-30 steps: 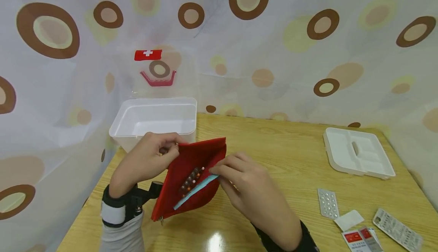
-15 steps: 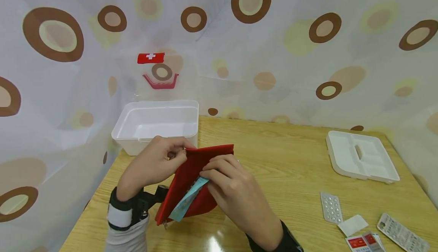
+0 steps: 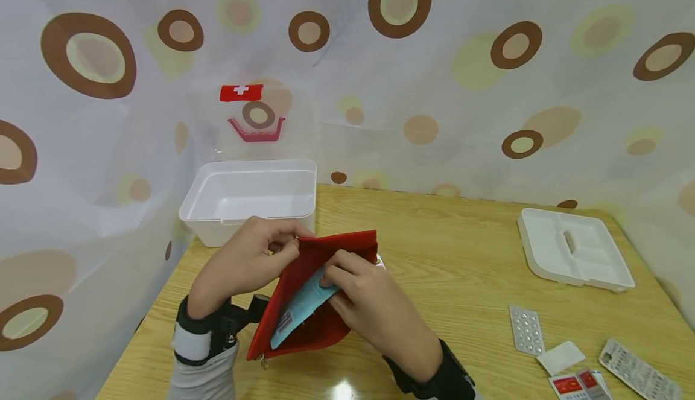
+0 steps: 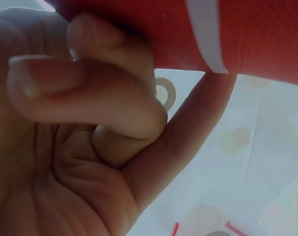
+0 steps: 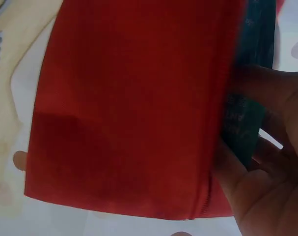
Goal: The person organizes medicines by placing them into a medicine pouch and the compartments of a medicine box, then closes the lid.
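Observation:
A red zippered pouch point(image 3: 326, 246) is held tilted above the table, its mouth spread. My left hand point(image 3: 252, 264) grips the pouch's upper left edge; in the left wrist view, curled fingers point(image 4: 104, 98) lie against the red fabric point(image 4: 266, 39). My right hand point(image 3: 374, 303) pinches a light blue packet point(image 3: 304, 306) that sits partly inside the pouch mouth. From the right wrist view, the packet point(image 5: 244, 123) looks dark green and projects past the zipper edge, with the right hand point(image 5: 266, 147) around it. Dark contents under the packet are mostly hidden.
Behind the left hand stands an open white box point(image 3: 250, 192) with its clear lid point(image 3: 271, 110) raised. A white divided tray point(image 3: 575, 246) lies at the right. Blister packs point(image 3: 526, 329) point(image 3: 641, 368), a white packet point(image 3: 561, 358) and red-and-white packets point(image 3: 578, 385) lie front right.
The right hand has moved left and into the pouch mouth, bringing the blue packet in with its flat face turned up. The left hand has kept its grip, shifting slightly right.

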Demonstrator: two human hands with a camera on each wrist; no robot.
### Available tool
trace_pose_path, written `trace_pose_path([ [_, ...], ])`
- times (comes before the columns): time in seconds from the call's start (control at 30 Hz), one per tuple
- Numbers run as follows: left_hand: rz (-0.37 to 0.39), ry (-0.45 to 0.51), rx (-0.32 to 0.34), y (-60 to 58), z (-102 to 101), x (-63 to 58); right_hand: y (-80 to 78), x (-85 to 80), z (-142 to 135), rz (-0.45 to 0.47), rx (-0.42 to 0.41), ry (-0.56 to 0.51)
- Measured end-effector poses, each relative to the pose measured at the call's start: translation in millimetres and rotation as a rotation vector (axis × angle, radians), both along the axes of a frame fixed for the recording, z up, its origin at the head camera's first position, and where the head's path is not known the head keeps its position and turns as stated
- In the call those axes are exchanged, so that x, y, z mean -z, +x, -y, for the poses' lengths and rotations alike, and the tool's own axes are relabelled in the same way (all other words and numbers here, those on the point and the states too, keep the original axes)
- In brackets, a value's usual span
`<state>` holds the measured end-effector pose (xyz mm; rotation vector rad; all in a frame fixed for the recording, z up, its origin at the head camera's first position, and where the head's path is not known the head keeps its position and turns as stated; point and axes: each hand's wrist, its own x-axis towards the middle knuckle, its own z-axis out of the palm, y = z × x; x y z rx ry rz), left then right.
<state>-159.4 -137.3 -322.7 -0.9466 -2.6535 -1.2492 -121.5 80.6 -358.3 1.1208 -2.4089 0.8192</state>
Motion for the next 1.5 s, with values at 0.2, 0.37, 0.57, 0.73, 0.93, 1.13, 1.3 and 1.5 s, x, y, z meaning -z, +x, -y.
trace_pose_path([
  [0.2, 0.012, -0.007, 0.031, 0.1, -4, 0.6, -8.3, 11.4, 3, 0.045, 0.011, 0.102],
  [0.37, 0.027, -0.007, 0.049, -1.4, -5, 0.0, -10.9, 17.2, 5, 0.033, 0.018, 0.202],
  [0.57, 0.02, -0.014, 0.035, -2.0, -1, -2.0, -10.5, 12.4, 1, -0.02, 0.021, 0.143],
  [0.73, 0.008, -0.02, 0.001, -2.7, 4, -2.8, -11.0, -0.1, -14, -0.015, -0.013, -0.042],
  [0.93, 0.031, -0.008, -0.034, -3.5, 10, -1.7, -11.9, -8.2, -34, 0.005, 0.078, -0.08],
  [1.13, 0.035, -0.002, -0.11, -1.5, 17, -0.9, -22.9, 0.2, -52, 0.034, 0.313, 0.057],
  [1.3, 0.027, 0.022, -0.159, -0.8, 25, -2.1, -44.7, 35.1, -62, 0.128, 0.395, 0.182],
  [1.5, 0.022, 0.045, -0.17, -0.5, 30, -4.2, -65.0, 77.7, -62, 0.342, 0.459, 0.306],
])
